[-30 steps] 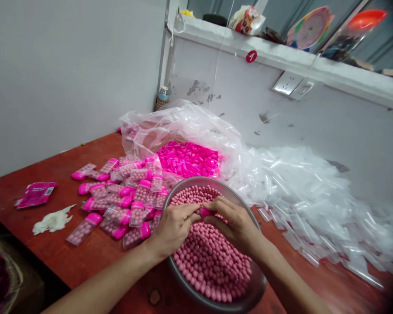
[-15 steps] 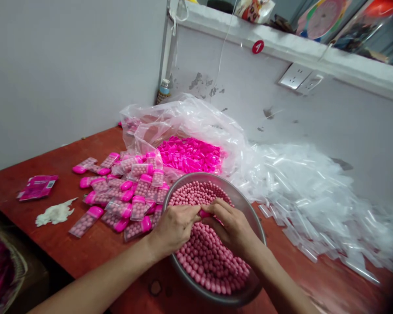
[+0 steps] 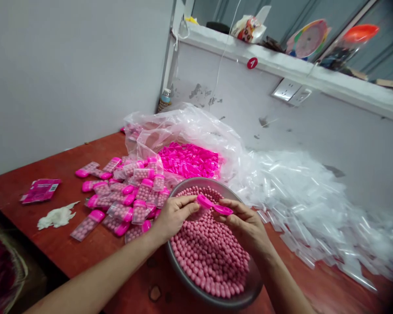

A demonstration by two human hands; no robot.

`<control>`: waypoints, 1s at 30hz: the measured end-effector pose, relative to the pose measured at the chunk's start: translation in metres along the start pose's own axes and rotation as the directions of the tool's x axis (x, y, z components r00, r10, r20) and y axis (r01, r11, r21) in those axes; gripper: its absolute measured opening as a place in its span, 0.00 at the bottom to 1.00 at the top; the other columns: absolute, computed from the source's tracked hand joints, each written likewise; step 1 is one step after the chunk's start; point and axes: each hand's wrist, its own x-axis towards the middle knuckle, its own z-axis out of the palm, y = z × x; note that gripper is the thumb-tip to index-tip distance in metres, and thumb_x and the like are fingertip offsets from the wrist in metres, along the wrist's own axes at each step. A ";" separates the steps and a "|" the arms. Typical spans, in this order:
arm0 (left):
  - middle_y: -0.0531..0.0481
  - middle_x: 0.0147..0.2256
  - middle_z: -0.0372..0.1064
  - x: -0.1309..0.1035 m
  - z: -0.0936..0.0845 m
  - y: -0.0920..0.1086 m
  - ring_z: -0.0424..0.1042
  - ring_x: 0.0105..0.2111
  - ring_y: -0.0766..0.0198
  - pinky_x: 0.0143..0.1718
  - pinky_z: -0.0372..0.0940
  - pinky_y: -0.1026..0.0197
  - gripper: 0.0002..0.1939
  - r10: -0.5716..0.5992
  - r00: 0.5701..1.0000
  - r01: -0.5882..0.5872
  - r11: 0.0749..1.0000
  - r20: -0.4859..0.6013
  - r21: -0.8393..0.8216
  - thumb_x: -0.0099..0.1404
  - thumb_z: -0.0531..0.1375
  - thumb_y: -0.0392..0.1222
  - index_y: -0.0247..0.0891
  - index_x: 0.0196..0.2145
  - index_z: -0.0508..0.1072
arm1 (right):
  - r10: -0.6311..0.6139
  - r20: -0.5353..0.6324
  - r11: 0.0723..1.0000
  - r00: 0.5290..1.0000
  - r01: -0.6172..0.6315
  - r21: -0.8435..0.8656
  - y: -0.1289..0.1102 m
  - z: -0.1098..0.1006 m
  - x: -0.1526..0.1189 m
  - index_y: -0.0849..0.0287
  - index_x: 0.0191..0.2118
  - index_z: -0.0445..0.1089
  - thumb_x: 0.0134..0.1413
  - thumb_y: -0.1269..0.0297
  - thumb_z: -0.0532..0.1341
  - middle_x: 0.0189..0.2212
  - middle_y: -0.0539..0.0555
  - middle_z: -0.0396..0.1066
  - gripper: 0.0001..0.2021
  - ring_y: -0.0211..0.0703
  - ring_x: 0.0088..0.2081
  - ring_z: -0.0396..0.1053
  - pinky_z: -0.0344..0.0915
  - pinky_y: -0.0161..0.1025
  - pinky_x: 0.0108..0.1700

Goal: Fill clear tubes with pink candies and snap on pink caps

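Observation:
A bright pink flip-top cap (image 3: 205, 201) is held over a metal bowl (image 3: 262, 285) of pink beads (image 3: 209, 261), its lid swung out to the right. My left hand (image 3: 173, 216) pinches the cap's left part between thumb and fingers; something clear seems to hang below it, but I cannot make out its shape. My right hand (image 3: 245, 222) has its fingers closed about the lid end. Left of the bowl lies a heap of clear bead-filled containers (image 3: 139, 211) with pink caps.
Behind the bowl an open plastic bag (image 3: 190, 115) holds many loose pink caps (image 3: 190, 161). Clear empty tubes (image 3: 308, 209) are piled at the right. A pink packet (image 3: 41, 191) and a crumpled white scrap (image 3: 56, 216) lie on the red table (image 3: 94, 261).
The pink cap, mostly hidden by my fingers before, now shows with its lid open. My hands have moved slightly apart. The camera view has tilted up a little.

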 end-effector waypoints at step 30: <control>0.49 0.34 0.75 -0.011 0.004 0.004 0.73 0.36 0.59 0.38 0.66 0.61 0.10 0.060 0.993 -0.104 0.863 0.103 0.495 0.58 0.56 0.37 0.36 0.37 0.76 | -0.182 0.044 0.863 0.982 0.181 -0.472 0.010 0.032 -0.005 0.58 0.37 0.70 0.52 0.64 0.58 0.28 0.51 0.70 0.07 0.37 0.30 0.68 0.64 0.34 0.32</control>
